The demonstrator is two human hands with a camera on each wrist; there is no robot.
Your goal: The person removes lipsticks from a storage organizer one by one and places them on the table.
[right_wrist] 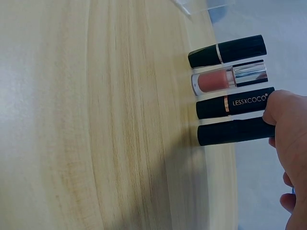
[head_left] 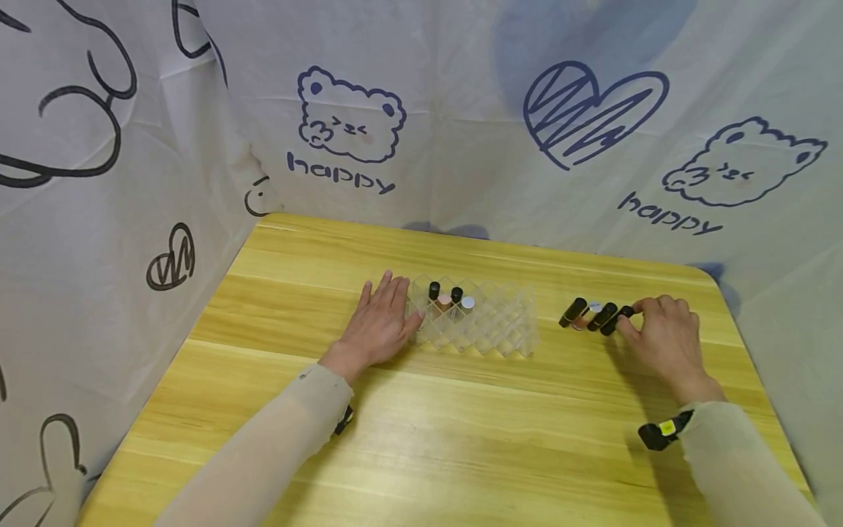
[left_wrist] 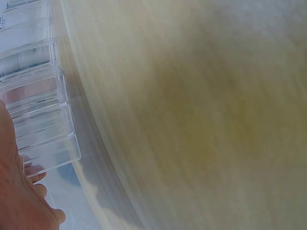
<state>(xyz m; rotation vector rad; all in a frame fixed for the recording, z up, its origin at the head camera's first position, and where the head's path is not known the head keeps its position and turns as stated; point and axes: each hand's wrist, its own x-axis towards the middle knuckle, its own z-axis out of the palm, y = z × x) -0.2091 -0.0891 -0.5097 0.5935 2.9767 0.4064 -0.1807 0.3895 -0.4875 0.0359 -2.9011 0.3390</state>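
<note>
Yellow wood-grain tabletop (head_left: 461, 439) with rounded far corners, backed by white cloth hangings (head_left: 461, 183) showing a blue heart (head_left: 596, 113), bears (head_left: 352, 117), "happy" lettering (head_left: 340, 173)

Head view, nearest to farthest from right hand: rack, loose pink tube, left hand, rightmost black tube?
1. Rightmost black tube: row's right end, touching the right hand.
2. Loose pink tube: same row, second from left.
3. Rack: left of the row.
4. Left hand: at the rack's left end.
</note>
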